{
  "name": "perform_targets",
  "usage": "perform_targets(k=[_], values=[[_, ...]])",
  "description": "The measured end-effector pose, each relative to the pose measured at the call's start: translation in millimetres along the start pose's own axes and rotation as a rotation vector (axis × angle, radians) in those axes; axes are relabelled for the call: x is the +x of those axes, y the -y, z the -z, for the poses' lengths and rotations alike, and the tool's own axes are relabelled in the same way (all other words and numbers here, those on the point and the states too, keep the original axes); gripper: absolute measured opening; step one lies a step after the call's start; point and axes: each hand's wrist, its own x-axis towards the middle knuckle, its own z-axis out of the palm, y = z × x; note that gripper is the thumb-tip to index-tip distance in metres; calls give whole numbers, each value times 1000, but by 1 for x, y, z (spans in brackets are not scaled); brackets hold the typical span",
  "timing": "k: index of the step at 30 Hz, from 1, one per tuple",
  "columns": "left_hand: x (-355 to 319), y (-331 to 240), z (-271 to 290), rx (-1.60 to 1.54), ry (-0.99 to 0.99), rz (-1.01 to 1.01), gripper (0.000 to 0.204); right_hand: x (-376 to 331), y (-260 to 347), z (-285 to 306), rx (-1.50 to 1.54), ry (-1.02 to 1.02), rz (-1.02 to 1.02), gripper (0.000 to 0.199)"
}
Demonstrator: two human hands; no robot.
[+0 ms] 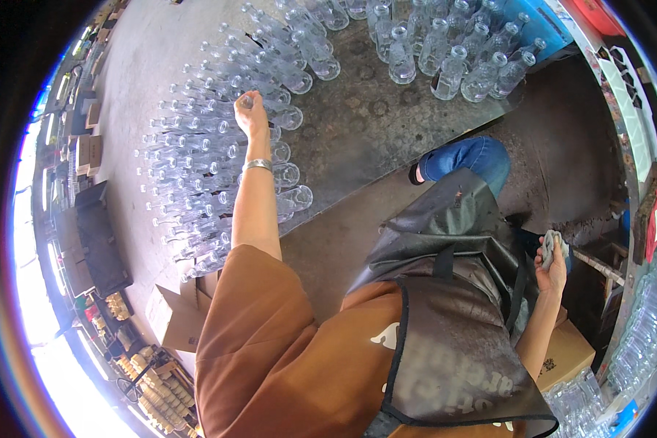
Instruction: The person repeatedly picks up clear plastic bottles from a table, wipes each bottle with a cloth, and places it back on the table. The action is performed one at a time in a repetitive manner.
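The left hand [250,109] closes its grip on one clear glass bottle [245,101] amid packed rows on the bench [358,124] — a snagged neighbour could topple others; the right hand [552,261] clutches a grey cloth [550,248].

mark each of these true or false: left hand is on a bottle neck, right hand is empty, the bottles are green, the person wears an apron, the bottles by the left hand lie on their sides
1. The left hand is on a bottle neck. True: its fingers close around the top of one clear bottle among the rows.
2. The right hand is empty. False: it holds a grey cloth.
3. The bottles are green. False: they are clear glass.
4. The person wears an apron. True: a dark apron hangs over a brown top.
5. The bottles by the left hand lie on their sides. False: they stand upright in rows on the floor.
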Motion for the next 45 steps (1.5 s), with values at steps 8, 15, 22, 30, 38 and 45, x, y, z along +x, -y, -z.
perform_targets(k=[8,15,22,30,38,45], values=[[-37,-69,0,339,-251,-299,63,0,-4,10,-12,-32,-15,25],[-127,-141,-146,115,339,-317,61,13,-15,26,22,-37,-40,25],[-136,-133,-244,111,333,-62,40,13,-19,44,103,24,-19,24],[-148,-215,-131,-493,585,-149,31,-3,-10,49,222,-8,-3,27],[-269,-294,-100,-1137,1247,790,45,-55,25,-36,63,434,214,27],[-341,-311,-96,-1144,1544,947,46,-121,37,-97,-175,522,255,23]])
